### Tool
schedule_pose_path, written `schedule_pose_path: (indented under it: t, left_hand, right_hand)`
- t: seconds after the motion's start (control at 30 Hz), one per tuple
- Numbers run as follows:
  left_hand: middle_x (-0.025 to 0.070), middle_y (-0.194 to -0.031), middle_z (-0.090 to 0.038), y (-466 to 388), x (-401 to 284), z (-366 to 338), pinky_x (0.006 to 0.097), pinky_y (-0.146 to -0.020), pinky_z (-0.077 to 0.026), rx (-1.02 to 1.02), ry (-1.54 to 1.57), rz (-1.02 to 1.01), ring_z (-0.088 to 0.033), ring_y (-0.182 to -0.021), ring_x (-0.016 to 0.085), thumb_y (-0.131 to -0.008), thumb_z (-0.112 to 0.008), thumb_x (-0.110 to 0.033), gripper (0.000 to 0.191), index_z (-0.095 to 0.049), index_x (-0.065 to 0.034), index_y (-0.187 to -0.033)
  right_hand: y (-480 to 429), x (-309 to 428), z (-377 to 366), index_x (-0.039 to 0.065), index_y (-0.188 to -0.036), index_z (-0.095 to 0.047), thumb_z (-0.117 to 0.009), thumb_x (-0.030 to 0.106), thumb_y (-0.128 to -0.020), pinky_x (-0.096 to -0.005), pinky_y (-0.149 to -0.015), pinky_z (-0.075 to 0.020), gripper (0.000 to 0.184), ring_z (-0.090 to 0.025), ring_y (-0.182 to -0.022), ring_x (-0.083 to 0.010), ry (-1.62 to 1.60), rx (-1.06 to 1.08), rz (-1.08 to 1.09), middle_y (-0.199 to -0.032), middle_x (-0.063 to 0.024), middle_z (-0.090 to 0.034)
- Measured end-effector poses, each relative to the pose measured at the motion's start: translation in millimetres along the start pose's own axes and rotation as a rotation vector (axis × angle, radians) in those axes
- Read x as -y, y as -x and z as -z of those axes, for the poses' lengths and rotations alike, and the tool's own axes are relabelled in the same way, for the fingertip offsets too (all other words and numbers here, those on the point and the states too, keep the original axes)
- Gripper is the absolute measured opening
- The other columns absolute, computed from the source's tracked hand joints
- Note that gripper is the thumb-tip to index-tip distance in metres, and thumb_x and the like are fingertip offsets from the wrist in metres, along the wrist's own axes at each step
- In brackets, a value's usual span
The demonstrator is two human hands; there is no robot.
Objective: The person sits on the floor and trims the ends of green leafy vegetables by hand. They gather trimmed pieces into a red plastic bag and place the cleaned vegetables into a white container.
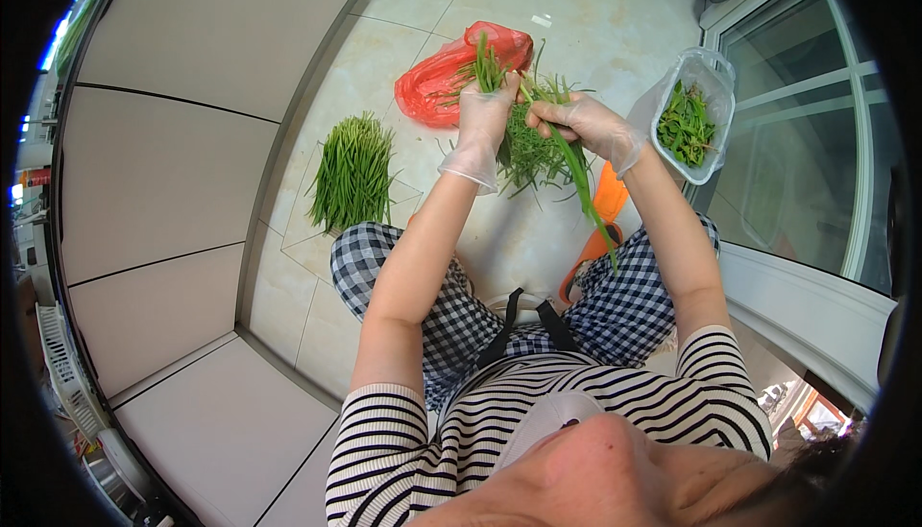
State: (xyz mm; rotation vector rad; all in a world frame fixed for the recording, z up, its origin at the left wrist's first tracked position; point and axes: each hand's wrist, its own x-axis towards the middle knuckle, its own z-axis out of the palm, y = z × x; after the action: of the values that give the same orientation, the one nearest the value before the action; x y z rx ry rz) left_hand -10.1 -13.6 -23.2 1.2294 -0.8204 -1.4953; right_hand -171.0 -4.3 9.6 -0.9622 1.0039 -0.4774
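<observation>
In a clear plastic glove, my left hand (485, 115) grips a small bunch of garlic chives (488, 70), their ends pointing away from me. My right hand (580, 122), also gloved, pinches long green chive leaves (576, 167) that hang down towards my right knee. The two hands are close together above a loose heap of thin green trimmings (536, 145) on the floor. Just behind my left hand lies a red plastic bag (432, 88) with more chives at its mouth. A neat pile of chives (353, 170) rests on the tiles to the left.
A bin with a clear plastic liner (657, 127) holds green leaf scraps (686, 124) at the right, beside a glazed door (785, 131). Pale cabinet fronts (166, 174) line the left side. My orange slipper (587, 253) is on the tiled floor (302, 311).
</observation>
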Motion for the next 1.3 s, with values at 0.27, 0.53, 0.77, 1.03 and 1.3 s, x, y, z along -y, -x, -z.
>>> schedule_pose_path:
  t: [0.27,0.53,0.77,1.03,1.3]
  left_hand:
    - [-0.0032,-0.064,-0.051,-1.8,-11.9,11.2,0.0230,-0.049,-0.029,0.033,0.100,0.054,-0.038,-0.052,0.006,-0.083,-0.061,-0.010,0.014,-0.058,-0.0071,-0.069]
    - [-0.0036,-0.069,-0.051,11.9,-5.7,-2.6,0.0234,-0.053,-0.035,0.172,-0.003,0.188,-0.042,-0.057,0.007,-0.075,-0.066,-0.003,0.011,-0.058,-0.0064,-0.082]
    - [-0.0010,-0.079,-0.055,10.8,0.8,1.9,0.0244,-0.059,-0.040,0.444,0.208,0.328,-0.049,-0.066,0.009,-0.085,-0.064,-0.025,0.021,-0.058,-0.0068,-0.092]
    - [-0.0002,-0.072,-0.054,-11.9,24.9,23.3,0.0259,-0.061,-0.043,0.251,0.146,0.292,-0.050,-0.065,0.012,-0.092,-0.054,-0.028,0.025,-0.057,-0.0058,-0.082]
    - [0.0017,-0.081,-0.065,-15.4,13.9,21.9,0.0248,-0.064,-0.044,-0.017,-0.529,-0.097,-0.055,-0.071,0.009,-0.081,-0.066,-0.012,0.020,-0.063,0.0022,-0.095]
  right_hand:
    - [-0.6,-7.2,8.2,0.008,-0.083,-0.059,-0.055,0.031,-0.090,-0.0185,-0.048,-0.0289,0.025,-0.037,-0.051,-0.0035,-0.067,0.011,0.019,-0.065,0.0042,-0.054]
    - [-4.4,9.7,-10.8,0.004,-0.091,-0.061,-0.062,0.022,-0.085,-0.0217,-0.061,-0.0412,0.020,-0.052,-0.063,-0.0086,-0.174,-0.308,0.317,-0.072,0.0005,-0.057]
    - [-7.3,15.2,-5.5,0.003,-0.093,-0.065,-0.069,0.018,-0.080,-0.0222,-0.055,-0.0386,0.020,-0.048,-0.060,-0.0068,-0.203,-0.461,0.280,-0.069,0.0019,-0.056]
    - [3.5,21.1,47.8,0.001,-0.093,-0.062,-0.061,0.019,-0.087,-0.0203,-0.050,-0.0235,0.019,-0.026,-0.049,-0.0047,-0.344,-0.365,0.471,-0.059,0.0073,-0.037]
    - [21.0,30.5,66.8,0.006,-0.085,-0.064,-0.066,0.021,-0.081,-0.0216,-0.050,-0.0222,0.016,-0.027,-0.050,-0.0053,-0.203,-0.367,0.399,-0.057,0.0078,-0.038]
